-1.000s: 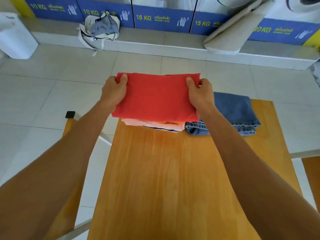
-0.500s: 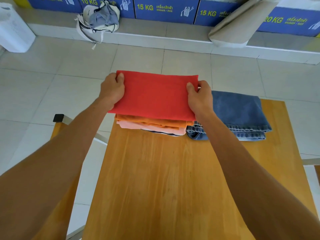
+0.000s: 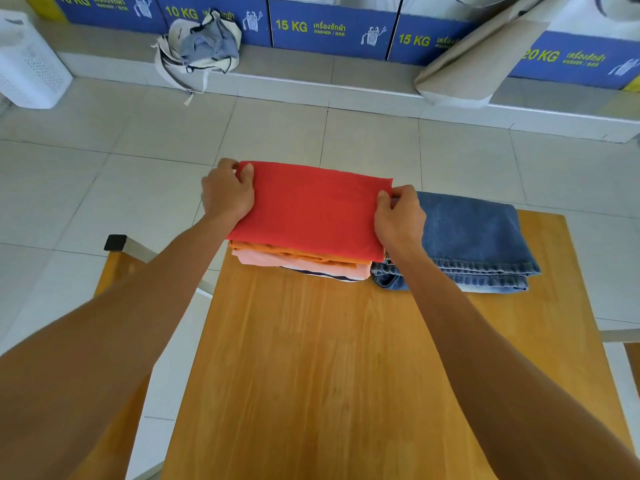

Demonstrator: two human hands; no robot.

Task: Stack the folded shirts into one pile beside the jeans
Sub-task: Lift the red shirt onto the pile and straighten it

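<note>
A folded red shirt lies on top of a pile of folded shirts at the far left of the wooden table. Orange, pink and striped layers show under its near edge. My left hand grips the red shirt's left edge, thumb on top. My right hand grips its right edge the same way. Folded blue jeans lie right beside the pile, touching it at the near corner.
The table's far edge runs just behind the pile and jeans, with tiled floor beyond. A chair frame stands at the table's left. A white basket, a cloth bag and a beige board sit by the blue washer fronts.
The red shirt has come down onto the pile, and both hands have stayed on its side edges. The camera view has tilted lower.
</note>
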